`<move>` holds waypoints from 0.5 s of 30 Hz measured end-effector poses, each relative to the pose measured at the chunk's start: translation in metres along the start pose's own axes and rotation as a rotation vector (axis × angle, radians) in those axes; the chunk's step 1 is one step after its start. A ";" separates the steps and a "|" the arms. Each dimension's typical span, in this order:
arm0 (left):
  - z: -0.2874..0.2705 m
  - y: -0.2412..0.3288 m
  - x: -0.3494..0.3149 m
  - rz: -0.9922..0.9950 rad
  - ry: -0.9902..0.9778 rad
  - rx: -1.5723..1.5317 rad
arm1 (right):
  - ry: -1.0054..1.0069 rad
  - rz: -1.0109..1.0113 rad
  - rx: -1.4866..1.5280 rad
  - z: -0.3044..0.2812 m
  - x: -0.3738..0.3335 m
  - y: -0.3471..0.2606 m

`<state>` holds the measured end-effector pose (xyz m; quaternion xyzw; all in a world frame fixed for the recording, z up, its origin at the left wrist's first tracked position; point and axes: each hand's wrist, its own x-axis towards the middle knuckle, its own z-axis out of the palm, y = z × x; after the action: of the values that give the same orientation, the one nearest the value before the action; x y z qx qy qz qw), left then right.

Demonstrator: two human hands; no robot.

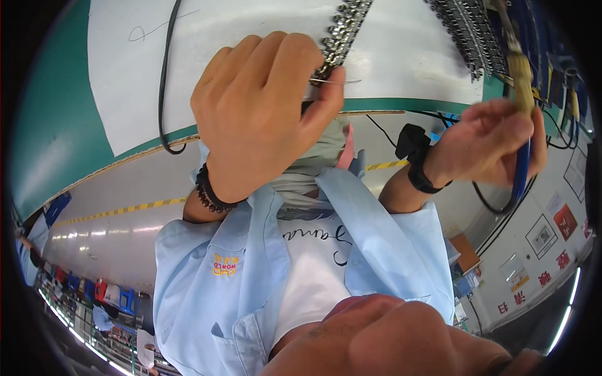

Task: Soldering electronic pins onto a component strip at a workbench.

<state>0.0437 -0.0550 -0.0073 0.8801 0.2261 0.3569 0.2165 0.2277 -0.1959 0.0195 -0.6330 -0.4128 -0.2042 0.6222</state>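
My left hand [257,109] is closed over the near end of a row of small shiny metal connectors [343,31]. A thin silvery wire [338,81] sticks out across its thumb, seemingly pinched against the forefinger; the fingertips are partly hidden. On the right, my right hand [495,141] grips a soldering iron [521,78] by its light wooden handle. The iron's metal shaft points away from me, toward the far edge of the view, and its tip is out of sight. A blue cord sleeve [521,169] runs down from the handle through the fingers.
White paper [251,19] covers much of the green bench mat [50,138]. More rows of dark metal parts [467,37] lie near the iron. A black cable [165,81] crosses the paper at left. Cords and another handled tool [574,94] are at far right.
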 end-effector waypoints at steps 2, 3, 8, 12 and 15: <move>-0.001 0.000 -0.001 0.002 0.003 -0.007 | -0.022 -0.005 0.057 -0.006 -0.010 -0.009; -0.001 0.000 0.000 0.005 0.005 -0.002 | -0.043 -0.052 0.038 -0.004 -0.017 -0.015; -0.002 0.000 0.001 0.004 0.005 0.014 | -0.159 -0.126 -0.020 -0.001 -0.040 -0.022; -0.002 -0.001 0.001 0.003 0.000 0.006 | -0.241 -0.061 -0.064 0.001 -0.040 -0.030; -0.001 -0.001 0.000 0.004 -0.001 0.004 | -0.272 -0.013 -0.066 0.005 -0.039 -0.033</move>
<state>0.0428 -0.0534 -0.0070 0.8813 0.2248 0.3564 0.2141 0.1782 -0.2058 0.0088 -0.6721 -0.4905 -0.1341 0.5382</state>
